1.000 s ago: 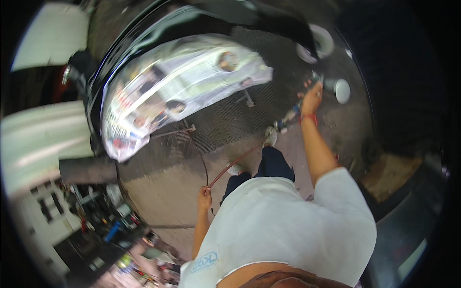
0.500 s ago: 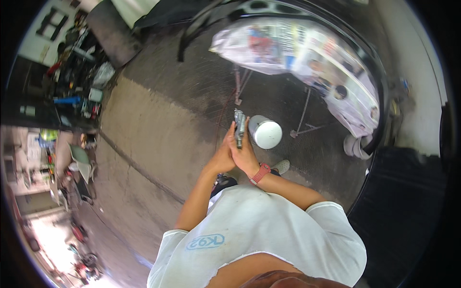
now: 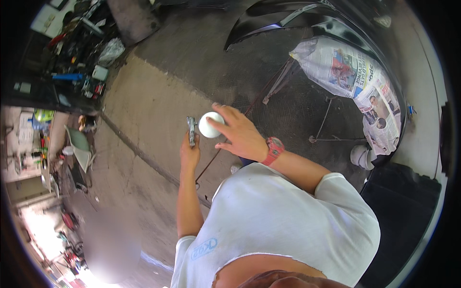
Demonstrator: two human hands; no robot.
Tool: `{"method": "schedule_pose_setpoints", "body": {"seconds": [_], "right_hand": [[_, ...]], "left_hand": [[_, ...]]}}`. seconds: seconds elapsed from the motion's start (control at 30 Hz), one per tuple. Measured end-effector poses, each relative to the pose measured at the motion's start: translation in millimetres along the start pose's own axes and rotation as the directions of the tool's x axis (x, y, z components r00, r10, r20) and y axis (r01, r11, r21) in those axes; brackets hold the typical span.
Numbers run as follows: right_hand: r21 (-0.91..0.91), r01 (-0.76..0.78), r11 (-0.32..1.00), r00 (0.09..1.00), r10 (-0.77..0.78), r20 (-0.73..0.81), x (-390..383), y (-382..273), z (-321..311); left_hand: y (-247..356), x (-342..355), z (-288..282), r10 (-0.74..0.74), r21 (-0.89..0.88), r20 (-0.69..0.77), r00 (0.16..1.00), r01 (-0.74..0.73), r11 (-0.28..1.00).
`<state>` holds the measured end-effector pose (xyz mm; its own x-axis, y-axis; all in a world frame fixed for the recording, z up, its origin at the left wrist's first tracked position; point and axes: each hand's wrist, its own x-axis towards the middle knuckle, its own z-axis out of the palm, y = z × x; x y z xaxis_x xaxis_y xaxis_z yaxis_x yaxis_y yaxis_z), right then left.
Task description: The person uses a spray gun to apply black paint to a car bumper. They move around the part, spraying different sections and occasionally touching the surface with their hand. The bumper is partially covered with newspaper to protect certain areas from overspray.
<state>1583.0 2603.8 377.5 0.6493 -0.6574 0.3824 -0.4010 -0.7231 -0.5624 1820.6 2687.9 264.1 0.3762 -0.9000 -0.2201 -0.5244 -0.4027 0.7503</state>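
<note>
My left hand (image 3: 190, 154) is closed round a silver spray gun (image 3: 191, 130) held in front of my body. A white round paint cup (image 3: 207, 128) sits at the gun's right side, its pale top turned up. My right hand (image 3: 244, 137), with a red watch on the wrist, reaches over the cup from the right. Its fingers are stretched and apart. One finger lies across the cup's top, and the thumb stays off to the near side. Whether the fingers press on the cup I cannot tell.
At the far right, a glossy black curved car panel (image 3: 269, 21) and newspaper masking (image 3: 370, 81) rest on thin metal stands (image 3: 321, 125). A white container (image 3: 361, 157) stands beneath. Tools and clutter (image 3: 79, 62) fill the far left, near a green chair (image 3: 79, 144).
My hands, together on the spray gun before, have parted. The gun and cup have moved left with my left hand; my right hand has come over the cup. The view has shifted left.
</note>
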Motion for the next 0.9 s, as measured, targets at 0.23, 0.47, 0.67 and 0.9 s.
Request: {"method": "schedule_pose_setpoints", "body": {"seconds": [0.23,0.47,0.67,0.9], "right_hand": [[-0.024,-0.093,0.995,0.975,0.096,0.202,128.0,89.3,66.3],[-0.007,0.007,1.000,0.964,-0.005,0.265,270.4,182.9,98.5],[-0.016,-0.006,1.000,0.982,0.009,0.187,376.9,247.4,72.1],[-0.040,-0.149,0.988,0.975,0.153,0.158,471.4,345.2,57.4]], "left_hand": [[-9.9,127.6,-7.9,-0.042,0.053,0.005,0.999,0.042,0.998],[-0.9,272.6,-36.4,-0.107,0.146,-0.033,0.994,0.111,0.983],[65.1,400.3,-57.4,-0.086,0.237,0.001,0.996,0.084,0.968],[118.9,568.5,-53.1,-0.040,0.271,0.181,0.983,-0.011,0.963]]}}
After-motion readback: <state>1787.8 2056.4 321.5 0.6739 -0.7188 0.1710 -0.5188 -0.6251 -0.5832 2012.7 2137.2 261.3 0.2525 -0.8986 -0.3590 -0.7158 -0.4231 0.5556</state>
